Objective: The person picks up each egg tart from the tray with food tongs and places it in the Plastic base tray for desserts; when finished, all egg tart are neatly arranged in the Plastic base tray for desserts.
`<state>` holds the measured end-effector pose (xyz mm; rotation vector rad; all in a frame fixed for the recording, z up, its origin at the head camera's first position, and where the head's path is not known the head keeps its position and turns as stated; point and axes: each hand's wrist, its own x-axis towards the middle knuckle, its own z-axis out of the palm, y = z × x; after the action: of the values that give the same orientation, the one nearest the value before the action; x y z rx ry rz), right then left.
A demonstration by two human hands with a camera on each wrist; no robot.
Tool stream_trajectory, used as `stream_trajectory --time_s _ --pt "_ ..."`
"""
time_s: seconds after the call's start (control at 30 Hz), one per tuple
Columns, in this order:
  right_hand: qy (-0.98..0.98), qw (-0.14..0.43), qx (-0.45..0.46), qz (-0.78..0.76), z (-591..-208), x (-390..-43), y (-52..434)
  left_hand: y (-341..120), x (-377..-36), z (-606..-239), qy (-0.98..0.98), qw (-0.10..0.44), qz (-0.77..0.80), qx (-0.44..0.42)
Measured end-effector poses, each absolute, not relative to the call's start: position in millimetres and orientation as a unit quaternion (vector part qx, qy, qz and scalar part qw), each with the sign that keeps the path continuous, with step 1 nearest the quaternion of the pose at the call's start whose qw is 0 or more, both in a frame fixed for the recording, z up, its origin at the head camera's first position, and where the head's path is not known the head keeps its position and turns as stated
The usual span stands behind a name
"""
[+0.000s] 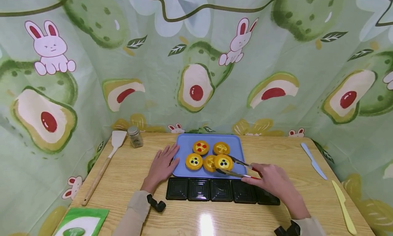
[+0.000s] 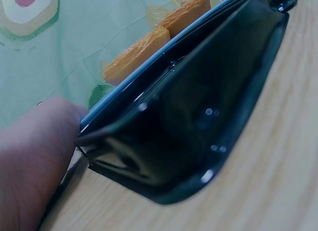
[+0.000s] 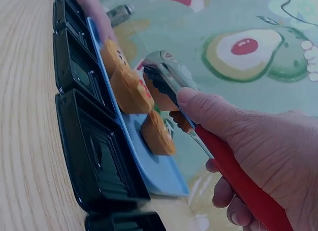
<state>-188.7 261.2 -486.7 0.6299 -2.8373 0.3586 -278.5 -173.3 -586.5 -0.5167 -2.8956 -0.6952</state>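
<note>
My right hand (image 1: 273, 179) grips metal tongs (image 1: 230, 173) by their red handles (image 3: 241, 179). Between the tips of the tongs is an egg tart (image 1: 223, 162) with dark blue berries, overlapping a plain-topped tart (image 1: 208, 164) in the head view; in the right wrist view it appears lifted, partly hidden by the tongs. A blue tray (image 1: 239, 149) carries the other tarts: one with red pieces (image 1: 200, 147), another with blue berries (image 1: 194, 161), and a plain one (image 1: 221, 148). My left hand (image 1: 162, 166) rests at the tray's left edge, fingers extended, thumb touching the rim.
A row of black square molds (image 1: 199, 189) lines the tray's near side. On the left lie a spatula (image 1: 101, 174), a glass shaker jar (image 1: 135, 137) and a green-white packet (image 1: 83, 222). A blue knife (image 1: 314, 161) and a yellow knife (image 1: 344, 207) lie on the right.
</note>
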Motion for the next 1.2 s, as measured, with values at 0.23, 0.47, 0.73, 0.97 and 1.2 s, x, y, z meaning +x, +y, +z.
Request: stream_trajectory --time_s 0.23,0.47,0.73,0.97,1.2 --pt "-0.952 0.112 0.247 0.138 -489 -192 243 -175 -279 -588 -0.958 0.057 -0.225 -0.17" --pt "-0.943 0.118 0.282 0.129 -490 -197 222 -174 -279 -586 -0.957 0.058 -0.224 -0.172" --pt "-0.934 0.125 0.31 0.129 -489 -201 197 -174 -278 -585 -0.958 0.055 -0.225 -0.169" --pt "-0.921 0.13 0.338 0.143 -487 -200 174 -175 -278 -586 -0.956 0.066 -0.225 -0.174" --pt "-0.914 0.127 0.359 0.141 -487 -198 152 -177 -279 -588 -0.951 0.078 -0.234 -0.187"
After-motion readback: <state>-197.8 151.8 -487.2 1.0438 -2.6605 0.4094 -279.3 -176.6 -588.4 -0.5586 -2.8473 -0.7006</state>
